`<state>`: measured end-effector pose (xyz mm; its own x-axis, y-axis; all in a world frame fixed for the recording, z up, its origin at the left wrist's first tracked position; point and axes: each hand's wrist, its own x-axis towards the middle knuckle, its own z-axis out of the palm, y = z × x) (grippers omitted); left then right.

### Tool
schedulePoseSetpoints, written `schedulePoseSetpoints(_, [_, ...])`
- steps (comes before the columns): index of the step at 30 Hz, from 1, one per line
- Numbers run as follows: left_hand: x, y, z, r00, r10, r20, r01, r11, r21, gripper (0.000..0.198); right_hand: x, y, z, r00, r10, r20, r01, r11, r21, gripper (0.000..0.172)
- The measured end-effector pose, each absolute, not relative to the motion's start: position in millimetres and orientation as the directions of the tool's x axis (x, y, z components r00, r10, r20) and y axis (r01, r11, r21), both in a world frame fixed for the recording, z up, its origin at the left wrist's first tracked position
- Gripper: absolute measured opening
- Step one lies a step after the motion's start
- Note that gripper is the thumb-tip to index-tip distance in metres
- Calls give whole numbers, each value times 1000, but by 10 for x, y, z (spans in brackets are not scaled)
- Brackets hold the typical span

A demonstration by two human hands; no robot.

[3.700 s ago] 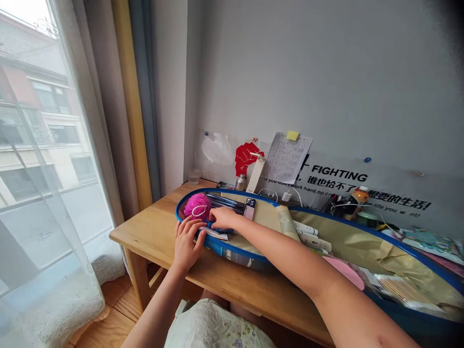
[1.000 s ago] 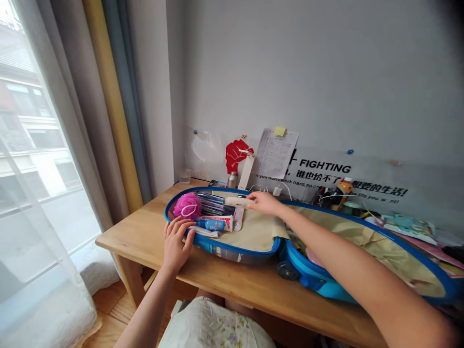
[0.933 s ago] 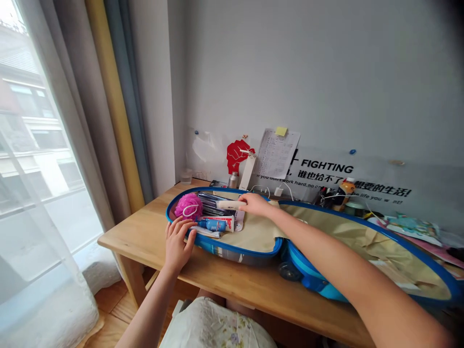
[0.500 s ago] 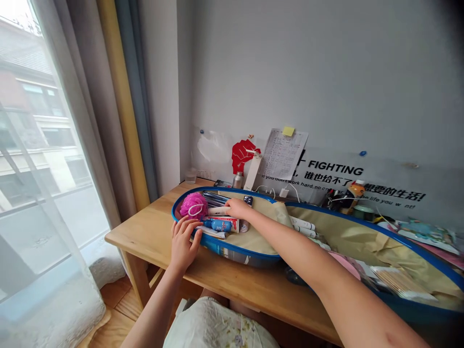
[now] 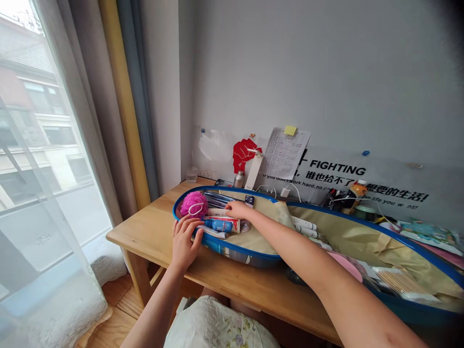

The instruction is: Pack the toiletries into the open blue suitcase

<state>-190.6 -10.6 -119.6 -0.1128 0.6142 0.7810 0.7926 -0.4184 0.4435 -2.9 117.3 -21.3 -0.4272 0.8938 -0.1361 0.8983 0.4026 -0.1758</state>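
A blue-rimmed zip bag (image 5: 250, 251) with a beige lining lies spread out in two halves on the wooden desk. In its left half, my right hand (image 5: 239, 210) reaches in with fingers closed on the end of a white tube (image 5: 216, 212). My left hand (image 5: 184, 242) rests at the bag's left front rim, fingers spread, by a pink bath puff (image 5: 194, 204). A blue bottle (image 5: 222, 225) lies in front of the white tube, beside a red-and-white box (image 5: 236, 225). Behind the tube are dark slim packets (image 5: 219, 198).
The bag's right half holds white tubes (image 5: 305, 224), a pink round item (image 5: 346, 266) and a pack of cotton swabs (image 5: 402, 284). Against the wall stand a small metallic bottle (image 5: 238, 180), an orange-labelled bottle (image 5: 355, 195) and a charger with cables (image 5: 285, 193). The desk (image 5: 145, 222) ends at left.
The white tube sits slightly lower among the other items, with my right hand still at its end. My left hand stays at the rim. The view shifts slightly.
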Motion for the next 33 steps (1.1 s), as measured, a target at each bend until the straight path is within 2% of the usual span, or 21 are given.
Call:
schedulePoseSetpoints(10, [-1913,-103,-1197,-119,624,772,791,-410,454,30,26,1250,-289,-446,889,-103,868,401,-293,27])
schedulePoseSetpoints(19, [-1905,-106,-1196,-116,615,780,791,-417,447,30,17,1221,-271,-415,905,-91,880,374,-293,22])
schedulePoseSetpoints(22, [-1910,-105,-1199,-113,620,777,792,-416,447,30,18,1186,-239,-421,901,-108,878,375,-297,28])
schedulePoseSetpoints(25, [-1906,-108,-1197,-116,627,770,790,-412,455,29,51,1152,-189,-420,900,-116,875,368,-314,34])
schedulePoseSetpoints(29, [-1904,-104,-1206,-119,626,771,793,-408,454,30,206,1163,-54,-384,918,-102,877,328,-351,28])
schedulePoseSetpoints(33, [-1919,-93,-1227,-110,624,774,795,-412,445,29,622,1242,214,-318,948,-19,885,290,-364,28])
